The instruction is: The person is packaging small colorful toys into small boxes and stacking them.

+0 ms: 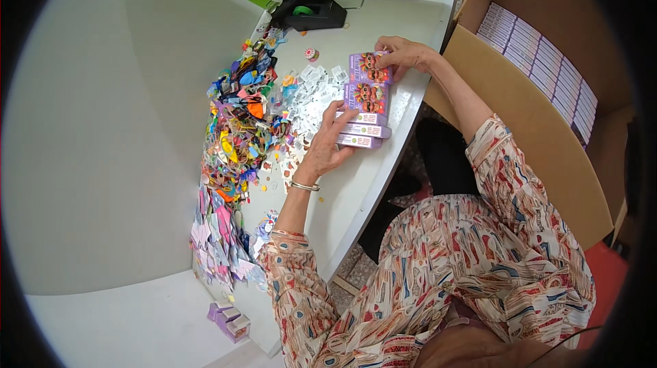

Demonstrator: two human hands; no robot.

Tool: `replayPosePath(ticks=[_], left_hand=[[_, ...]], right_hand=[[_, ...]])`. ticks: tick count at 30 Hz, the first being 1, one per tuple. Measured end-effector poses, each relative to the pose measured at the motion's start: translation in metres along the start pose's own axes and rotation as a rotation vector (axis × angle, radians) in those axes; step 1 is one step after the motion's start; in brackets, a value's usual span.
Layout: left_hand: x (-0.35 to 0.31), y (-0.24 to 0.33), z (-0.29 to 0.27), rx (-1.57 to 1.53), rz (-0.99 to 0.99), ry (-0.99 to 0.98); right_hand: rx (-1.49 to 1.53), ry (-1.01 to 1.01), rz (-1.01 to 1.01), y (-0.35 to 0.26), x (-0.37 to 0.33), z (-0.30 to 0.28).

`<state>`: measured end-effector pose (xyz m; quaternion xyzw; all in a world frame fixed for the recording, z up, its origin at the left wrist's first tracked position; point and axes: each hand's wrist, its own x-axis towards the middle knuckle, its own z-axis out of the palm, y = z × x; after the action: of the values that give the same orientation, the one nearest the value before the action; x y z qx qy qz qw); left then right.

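Note:
A row of small purple cartons [367,98] stands along the near edge of the white table. The two farther ones show a printed cartoon picture on top, and several nearer ones turn a narrow white-and-purple side up. My right hand [405,55] is closed on the farthest carton [361,64], fingers bent over its far end and top. At the left side of the row, my left hand [325,149] grips the nearer cartons [363,130] between thumb and fingers. A bangle circles the left wrist.
Left of the cartons lie small white packets [318,87]. Beyond them is a heap of colourful trinkets [236,128], then pink-and-blue folded pieces [220,231]. A black tape dispenser [321,18] stands at the back. A large cardboard box [534,104] holding stacked cartons [540,60] is at right.

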<state>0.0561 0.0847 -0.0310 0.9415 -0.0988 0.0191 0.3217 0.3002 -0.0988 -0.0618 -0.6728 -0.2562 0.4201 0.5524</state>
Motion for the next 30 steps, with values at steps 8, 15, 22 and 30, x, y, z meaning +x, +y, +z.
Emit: replayPosePath(ticks=[8,15,22,30], left_hand=[[0.000,-0.003,0.001,0.006,0.003,0.003],[0.004,0.000,-0.001,-0.001,-0.015,0.021],[0.015,0.001,-0.001,0.078,-0.007,0.040],[0.061,-0.043,-0.005,0.103,0.070,0.099]], right_hand=[[0.593,-0.107,-0.005,0.006,-0.016,0.022],[0.137,0.116,-0.160,0.011,-0.017,0.040],[-0.268,0.101,-0.438,0.018,-0.024,0.037],[-0.572,0.277,-0.206,0.003,-0.001,0.021]])
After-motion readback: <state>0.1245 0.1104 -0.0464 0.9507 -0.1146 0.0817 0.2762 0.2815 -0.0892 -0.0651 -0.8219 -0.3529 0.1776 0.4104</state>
